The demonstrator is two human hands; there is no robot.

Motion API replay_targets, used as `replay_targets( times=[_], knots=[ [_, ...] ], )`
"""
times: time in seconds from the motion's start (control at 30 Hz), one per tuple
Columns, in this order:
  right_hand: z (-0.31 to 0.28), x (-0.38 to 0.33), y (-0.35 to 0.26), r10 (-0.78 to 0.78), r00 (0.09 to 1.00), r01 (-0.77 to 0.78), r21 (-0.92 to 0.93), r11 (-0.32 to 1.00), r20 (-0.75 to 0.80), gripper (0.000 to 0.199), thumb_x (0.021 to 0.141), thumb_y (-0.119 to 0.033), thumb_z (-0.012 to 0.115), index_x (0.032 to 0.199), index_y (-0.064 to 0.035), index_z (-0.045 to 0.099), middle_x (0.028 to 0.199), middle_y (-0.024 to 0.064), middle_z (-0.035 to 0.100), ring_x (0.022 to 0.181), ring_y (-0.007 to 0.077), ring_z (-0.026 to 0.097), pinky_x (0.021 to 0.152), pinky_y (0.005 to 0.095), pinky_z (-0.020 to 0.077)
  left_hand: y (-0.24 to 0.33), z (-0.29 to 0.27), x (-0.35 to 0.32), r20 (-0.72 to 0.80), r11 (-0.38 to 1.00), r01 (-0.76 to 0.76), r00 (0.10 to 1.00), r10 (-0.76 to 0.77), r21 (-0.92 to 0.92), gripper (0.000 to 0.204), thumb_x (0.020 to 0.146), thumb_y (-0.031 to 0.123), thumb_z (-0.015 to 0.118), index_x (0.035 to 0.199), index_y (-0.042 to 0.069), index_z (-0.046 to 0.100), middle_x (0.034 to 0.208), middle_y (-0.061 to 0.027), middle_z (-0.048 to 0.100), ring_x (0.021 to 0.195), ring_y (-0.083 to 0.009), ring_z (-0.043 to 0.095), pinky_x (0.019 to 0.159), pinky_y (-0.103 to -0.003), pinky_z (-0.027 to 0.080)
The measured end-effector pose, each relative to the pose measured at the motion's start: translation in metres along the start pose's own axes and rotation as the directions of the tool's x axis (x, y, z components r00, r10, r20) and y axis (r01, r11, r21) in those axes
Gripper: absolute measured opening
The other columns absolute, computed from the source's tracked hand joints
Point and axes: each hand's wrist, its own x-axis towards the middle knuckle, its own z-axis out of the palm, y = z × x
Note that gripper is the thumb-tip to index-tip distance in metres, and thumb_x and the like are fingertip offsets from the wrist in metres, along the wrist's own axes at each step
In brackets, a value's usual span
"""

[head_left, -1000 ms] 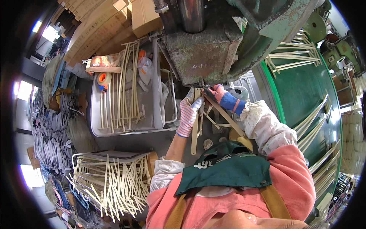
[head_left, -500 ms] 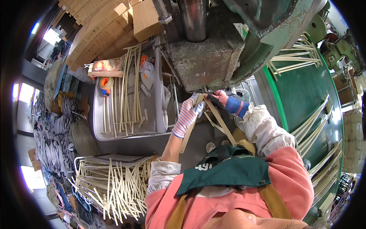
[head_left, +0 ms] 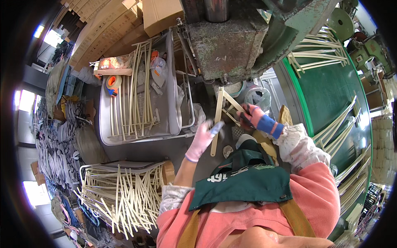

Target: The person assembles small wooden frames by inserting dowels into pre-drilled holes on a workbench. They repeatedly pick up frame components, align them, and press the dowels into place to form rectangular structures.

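Under the grimy press block (head_left: 225,39), the right hand (head_left: 253,117) pinches a pale strip frame (head_left: 228,106) to steady it there. The left hand (head_left: 202,138) grasps the long strip (head_left: 216,124) lower down — its fingers are blurred, but closed round it.

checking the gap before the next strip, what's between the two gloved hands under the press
In the head view, pale strips cross the gap: one long strip runs up from the left hand, and angled ones reach the right hand.

Tray (head_left: 108,136) of sticks left of press (head_left: 225,41); stick bin (head_left: 120,194) nearer, below tray; conveyor (head_left: 331,91) right of press.
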Motion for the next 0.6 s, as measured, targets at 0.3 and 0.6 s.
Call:
replay_targets(
  times=[0.3, 0.6],
  knots=[
    [-0.05, 0.01, -0.005, 0.094, 0.978, -0.13, 0.196, 0.972, 0.185, 0.016, 0.089, -0.016, 0.056, 0.086, -0.0028, 0.064, 0.063, -0.0026, 0.057, 0.053, 0.0044, 0.052, 0.047, 0.0204, 0.0416, 0.028, -0.055, -0.009, 0.072, 0.965, 0.231, 0.972, -0.223, -0.124, 0.024, 0.093, 0.02, 0.053, 0.082, 0.001, 0.06, 0.053, 0.0035, 0.045, 0.044, -0.0039, 0.037, 0.042, -0.019, 0.03],
    [-0.046, 0.008, -0.009, 0.104, 0.984, -0.125, 0.143, 0.982, 0.148, 0.019, 0.088, -0.023, 0.06, 0.083, -0.0045, 0.064, 0.06, -0.0025, 0.057, 0.049, 0.0048, 0.051, 0.045, 0.0209, 0.0403, 0.042, -0.055, -0.011, 0.107, 0.975, 0.215, 0.972, -0.209, -0.056, 0.023, 0.093, 0.019, 0.053, 0.082, 0.0, 0.06, 0.055, 0.0036, 0.045, 0.047, -0.0044, 0.039, 0.043, -0.021, 0.033]
  ],
)
